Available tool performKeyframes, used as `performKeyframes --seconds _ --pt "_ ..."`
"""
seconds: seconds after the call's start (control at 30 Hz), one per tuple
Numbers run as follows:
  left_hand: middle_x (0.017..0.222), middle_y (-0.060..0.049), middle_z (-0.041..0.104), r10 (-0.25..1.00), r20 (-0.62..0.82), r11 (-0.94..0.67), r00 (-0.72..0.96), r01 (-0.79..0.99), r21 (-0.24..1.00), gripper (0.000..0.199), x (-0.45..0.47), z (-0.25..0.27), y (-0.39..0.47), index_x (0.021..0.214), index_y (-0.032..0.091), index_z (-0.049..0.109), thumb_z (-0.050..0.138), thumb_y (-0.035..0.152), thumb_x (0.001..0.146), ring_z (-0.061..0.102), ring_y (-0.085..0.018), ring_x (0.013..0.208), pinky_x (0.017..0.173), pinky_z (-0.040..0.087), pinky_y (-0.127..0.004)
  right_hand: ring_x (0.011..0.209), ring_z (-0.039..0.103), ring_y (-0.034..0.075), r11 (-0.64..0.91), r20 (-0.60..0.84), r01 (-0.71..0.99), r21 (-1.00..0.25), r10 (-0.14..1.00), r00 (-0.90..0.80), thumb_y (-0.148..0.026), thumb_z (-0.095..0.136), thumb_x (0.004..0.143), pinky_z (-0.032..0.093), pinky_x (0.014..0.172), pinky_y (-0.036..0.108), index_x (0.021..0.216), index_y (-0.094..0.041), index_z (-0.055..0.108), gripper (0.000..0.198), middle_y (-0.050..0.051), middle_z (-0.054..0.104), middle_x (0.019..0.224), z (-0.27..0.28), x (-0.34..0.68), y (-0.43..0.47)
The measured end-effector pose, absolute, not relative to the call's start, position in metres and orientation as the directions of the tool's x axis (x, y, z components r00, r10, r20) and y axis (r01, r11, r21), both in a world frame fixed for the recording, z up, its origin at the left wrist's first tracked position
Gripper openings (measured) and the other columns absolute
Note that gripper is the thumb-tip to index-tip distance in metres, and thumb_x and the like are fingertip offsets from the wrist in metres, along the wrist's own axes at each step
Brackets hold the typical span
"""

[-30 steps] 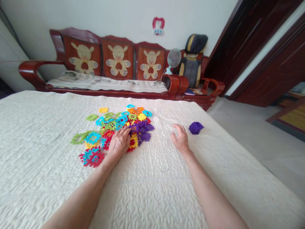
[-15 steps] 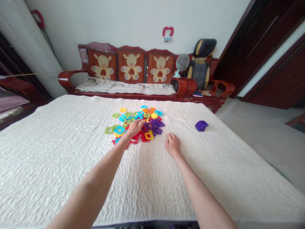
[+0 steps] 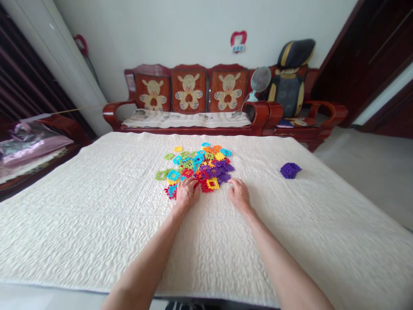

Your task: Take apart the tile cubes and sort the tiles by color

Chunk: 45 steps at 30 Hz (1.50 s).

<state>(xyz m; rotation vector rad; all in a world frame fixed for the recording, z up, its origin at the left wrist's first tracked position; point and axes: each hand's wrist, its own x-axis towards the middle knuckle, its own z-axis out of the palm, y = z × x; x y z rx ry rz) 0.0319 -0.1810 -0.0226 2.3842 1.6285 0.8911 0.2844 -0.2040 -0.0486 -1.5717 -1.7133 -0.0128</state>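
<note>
Your two hands, in the head view, reach forward over a surface with a cream quilted cover. Your left hand lies on the near side of a pile of pieces, palm down, fingers bent over red ones; its back hides the fingertips, so I cannot tell whether it grips a piece. Your right hand is just beside the pile's near right side, loosely curled, with a narrow gap between fingers and thumb and no piece showing in it. Its low position probably lets the fingertips reach the loose purple pieces there; contact is unclear.

The pile is spread toward the far edge of the surface: flat, notched pieces in red, blue, green, yellow, orange and purple, overlapping. Lying low and spread out, most likely, they leave many colours exposed to your fingers. A yellow piece lies apart at its far left.

Near the right edge, well apart from the pile, sits a purple cluster. The gap seems to keep that single colour distinct from the mixture.
</note>
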Motion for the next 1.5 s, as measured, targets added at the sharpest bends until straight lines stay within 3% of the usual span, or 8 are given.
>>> performKeyframes --seconds 0.13,0.3,0.43,0.63,0.9,1.03,1.2,1.5 --pt "0.137 -0.011 0.062 0.859 0.416 -0.427 0.298 0.865 0.263 0.035 0.047 -0.028 -0.184 0.125 0.022 0.066 0.049 0.029 0.095 0.052 -0.03 0.129 0.106 0.042 -0.051 0.108 0.063 0.022 0.385 0.588 0.759 -0.524 0.809 -0.004 -0.01 0.045 0.081 0.048 0.102 0.038 0.102 -0.019 0.068 0.033 0.011 0.07 0.111 -0.045 0.252 -0.191" --pt "0.143 -0.012 0.056 0.877 0.387 -0.386 0.284 0.896 0.218 0.035 0.055 -0.025 -0.181 0.124 0.021 0.064 0.043 0.029 0.098 0.049 -0.032 0.13 0.105 0.042 -0.051 0.105 0.063 0.024 0.297 0.554 0.745 -0.597 0.824 0.115 -0.013 0.046 0.081 0.049 0.1 0.04 0.103 -0.017 0.067 0.031 0.013 0.069 0.105 -0.044 0.234 -0.173" --pt "0.142 -0.014 0.055 0.895 0.342 -0.371 0.287 0.905 0.211 0.03 0.06 -0.024 -0.178 0.119 0.019 0.064 0.047 0.024 0.094 0.051 -0.032 0.125 0.1 0.045 -0.05 0.108 0.061 0.026 0.217 0.564 0.74 -0.636 0.786 0.255 -0.018 0.049 0.08 0.05 0.1 0.043 0.109 -0.016 0.065 0.033 0.015 0.067 0.11 -0.045 0.239 -0.16" --pt "0.141 -0.013 0.055 0.888 0.37 -0.368 0.275 0.905 0.212 0.031 0.061 -0.029 -0.176 0.119 0.019 0.062 0.046 0.022 0.092 0.05 -0.032 0.125 0.101 0.044 -0.05 0.124 0.054 0.029 0.237 0.557 0.801 -0.55 0.818 0.141 -0.023 0.058 0.078 0.042 0.11 0.046 0.119 -0.017 0.064 0.042 0.015 0.061 0.131 -0.045 0.245 -0.155" --pt "0.137 -0.011 0.058 0.87 0.4 -0.397 0.289 0.891 0.221 0.032 0.058 -0.033 -0.173 0.117 0.022 0.065 0.048 0.022 0.091 0.051 -0.031 0.124 0.102 0.045 -0.049 0.114 0.06 0.025 0.232 0.505 0.768 -0.597 0.852 0.135 -0.025 0.044 0.092 0.046 0.103 0.04 0.117 -0.019 0.066 0.034 0.013 0.068 0.12 -0.043 0.249 -0.157" --pt "0.136 -0.011 0.058 0.868 0.4 -0.402 0.293 0.889 0.221 0.033 0.057 -0.033 -0.171 0.118 0.022 0.066 0.048 0.023 0.09 0.052 -0.032 0.124 0.102 0.045 -0.049 0.11 0.063 0.025 0.063 0.443 0.719 -0.692 0.824 0.354 -0.026 0.033 0.095 0.049 0.096 0.038 0.129 -0.016 0.056 0.043 0.014 0.069 0.118 -0.04 0.286 -0.157" --pt "0.135 -0.014 0.059 0.853 0.42 -0.421 0.309 0.884 0.206 0.034 0.055 -0.034 -0.171 0.119 0.018 0.066 0.047 0.024 0.091 0.052 -0.033 0.122 0.102 0.045 -0.05 0.11 0.063 0.029 -0.213 0.286 0.776 -0.593 0.845 0.451 -0.022 0.04 0.091 0.047 0.096 0.044 0.129 -0.019 0.058 0.043 0.015 0.069 0.113 -0.038 0.333 -0.163" --pt "0.134 -0.013 0.06 0.834 0.455 -0.431 0.312 0.884 0.182 0.033 0.054 -0.038 -0.17 0.118 0.022 0.066 0.048 0.025 0.09 0.054 -0.033 0.12 0.097 0.047 -0.05 0.114 0.057 0.035 -0.291 0.296 0.739 -0.608 0.78 0.551 -0.041 0.068 0.075 0.045 0.097 0.049 0.135 -0.018 0.053 0.066 0.018 0.06 0.121 -0.043 0.334 -0.169"
